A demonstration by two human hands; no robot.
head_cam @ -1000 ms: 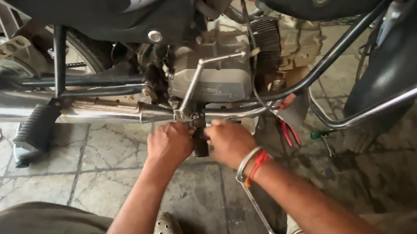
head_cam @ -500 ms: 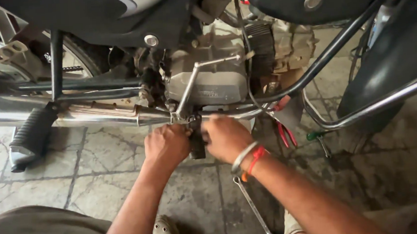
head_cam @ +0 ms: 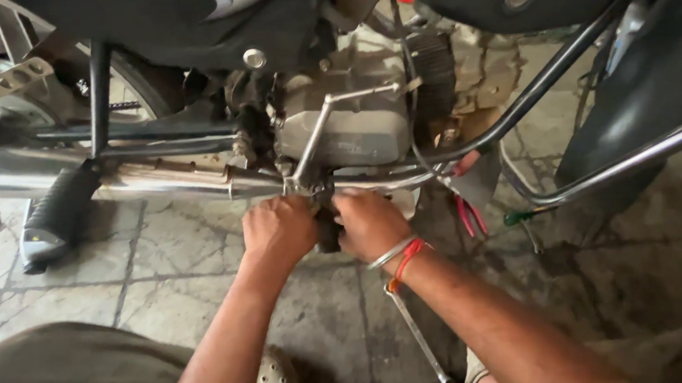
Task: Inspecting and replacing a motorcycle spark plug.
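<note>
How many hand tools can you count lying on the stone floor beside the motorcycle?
2: a long metal spanner on the floor under the right forearm, and red-handled pliers right of the right hand, below the engine. Others may be hidden behind the arms or bike.

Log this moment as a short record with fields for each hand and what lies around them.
left hand: closed around the black footrest under the engine
right hand: gripping the same footrest from the other side
wrist: metal bangle and red thread
floor: cracked tiles, a long wrench, red-handled pliers
left of hands: exhaust pipe
</note>
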